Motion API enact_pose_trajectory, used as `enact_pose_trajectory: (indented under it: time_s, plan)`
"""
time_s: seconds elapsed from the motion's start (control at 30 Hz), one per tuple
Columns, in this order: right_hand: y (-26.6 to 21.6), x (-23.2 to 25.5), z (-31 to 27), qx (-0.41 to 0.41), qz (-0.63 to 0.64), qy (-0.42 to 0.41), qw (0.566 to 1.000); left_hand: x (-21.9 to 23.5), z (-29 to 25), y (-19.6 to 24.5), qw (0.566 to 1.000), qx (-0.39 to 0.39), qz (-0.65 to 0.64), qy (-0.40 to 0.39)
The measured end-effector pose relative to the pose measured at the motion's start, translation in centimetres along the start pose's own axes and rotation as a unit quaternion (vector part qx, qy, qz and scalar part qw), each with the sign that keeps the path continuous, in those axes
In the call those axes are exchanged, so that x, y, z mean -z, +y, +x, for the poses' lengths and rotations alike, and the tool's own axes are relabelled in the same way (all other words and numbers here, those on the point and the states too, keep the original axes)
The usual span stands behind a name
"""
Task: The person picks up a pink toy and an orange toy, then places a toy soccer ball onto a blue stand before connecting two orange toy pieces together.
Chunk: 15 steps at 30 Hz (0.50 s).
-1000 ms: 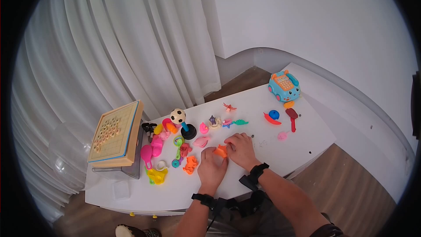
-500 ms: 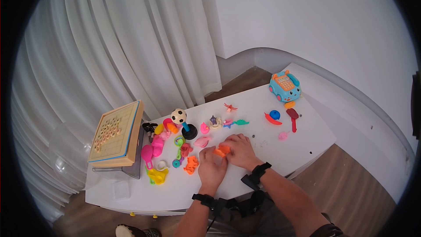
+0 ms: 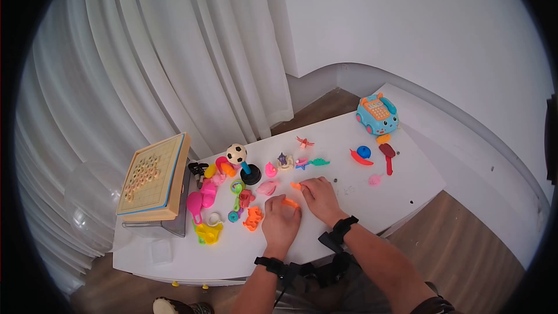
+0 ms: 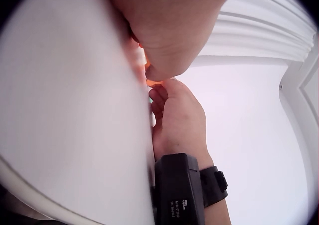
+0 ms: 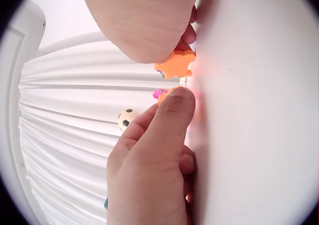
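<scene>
In the head view my left hand (image 3: 280, 225) holds a small orange toy piece (image 3: 291, 203) between thumb and fingers, low over the white table (image 3: 349, 209). My right hand (image 3: 321, 200), just to its right, pinches another orange piece (image 3: 296, 186) at its fingertips, a little farther from me. The right wrist view shows a scalloped orange piece (image 5: 175, 65) under the near right hand. Below it, the left thumb and fingers grip the other one, mostly hidden. An orange animal-shaped toy (image 3: 253, 219) lies left of my left hand, with a pink toy (image 3: 268, 188) beyond it.
Many small plastic toys lie left and behind, around a soccer ball (image 3: 236, 153) on a black-based stand. A board game box (image 3: 154, 177) stands at the left on a clear drawer. A toy telephone (image 3: 378, 114) sits at the far right corner, near a red toy knife (image 3: 389, 164).
The orange pieces were together between my hands; now they are apart. My right hand has carried one slightly away from me, while my left hand keeps the other almost in place.
</scene>
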State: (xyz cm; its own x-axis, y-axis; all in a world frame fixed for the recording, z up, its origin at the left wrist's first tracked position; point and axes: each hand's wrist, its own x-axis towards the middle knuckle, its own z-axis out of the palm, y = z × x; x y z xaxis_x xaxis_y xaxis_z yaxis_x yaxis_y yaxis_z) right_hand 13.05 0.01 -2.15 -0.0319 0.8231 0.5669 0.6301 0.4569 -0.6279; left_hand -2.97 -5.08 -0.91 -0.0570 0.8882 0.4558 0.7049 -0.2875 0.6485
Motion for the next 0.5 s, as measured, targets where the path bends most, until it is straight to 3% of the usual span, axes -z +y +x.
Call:
enact_pose_trajectory:
  time_s: [0.17, 0.23, 0.5]
  plan:
    - [-0.49, 0.26, -0.02, -0.050, 0.032, 0.019, 0.998, 0.21, 0.04, 0.29, 1.000, 0.006, 0.006, -0.013]
    - [-0.52, 0.53, 0.01, -0.051, 0.033, -0.024, 0.998, 0.11, 0.03, 0.19, 1.000, -0.003, 0.009, -0.008]
    - [-0.47, 0.28, -0.47, -0.002, 0.015, -0.035, 0.999, 0.11, 0.13, 0.08, 1.000, 0.003, 0.003, -0.020]
